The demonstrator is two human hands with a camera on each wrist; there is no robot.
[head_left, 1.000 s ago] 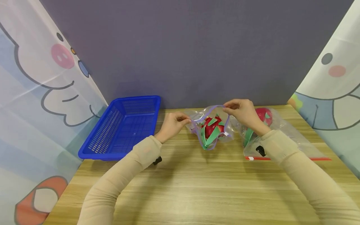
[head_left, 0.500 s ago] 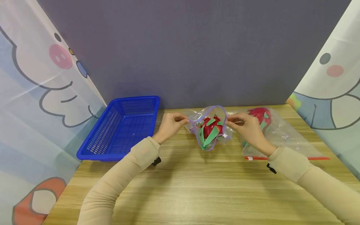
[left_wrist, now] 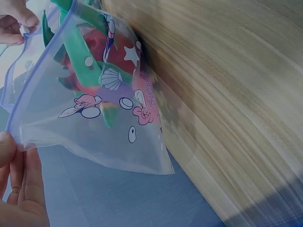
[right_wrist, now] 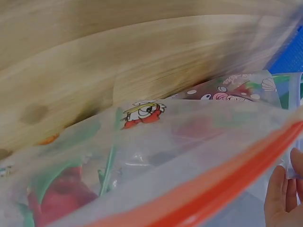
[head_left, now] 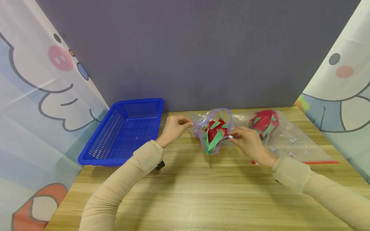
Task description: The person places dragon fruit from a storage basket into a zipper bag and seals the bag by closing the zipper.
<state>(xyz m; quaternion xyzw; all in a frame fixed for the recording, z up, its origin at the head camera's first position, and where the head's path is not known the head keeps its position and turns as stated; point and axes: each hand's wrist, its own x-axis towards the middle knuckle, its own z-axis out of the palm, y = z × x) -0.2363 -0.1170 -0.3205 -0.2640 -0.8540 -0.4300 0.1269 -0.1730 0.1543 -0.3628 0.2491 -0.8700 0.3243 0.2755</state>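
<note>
A clear zip bag (head_left: 226, 114) with a purple zip edge stands open-mouthed on the table, sea-themed prints on its side. Inside it sits a red dragon fruit (head_left: 217, 130) with green scales, its tip poking toward the mouth. My left hand (head_left: 174, 128) pinches the left end of the zip edge between thumb and finger. At the other end, my right hand (head_left: 248, 141) pinches the edge right at a small white slider (left_wrist: 24, 30). Both hands also show in the left wrist view, with the bag stretched between them.
A second clear bag (head_left: 300, 144) with a red zip strip (right_wrist: 203, 201) lies to the right, another dragon fruit (head_left: 266, 121) inside. My right forearm passes over its front edge. At the left stands a blue plastic basket (head_left: 157, 123). A grey panel (head_left: 199, 57) backs the wooden table.
My right hand has slid down along the purple edge, from the top of the mouth to the slider at the lower right. My left hand keeps its pinch in about the same spot.
</note>
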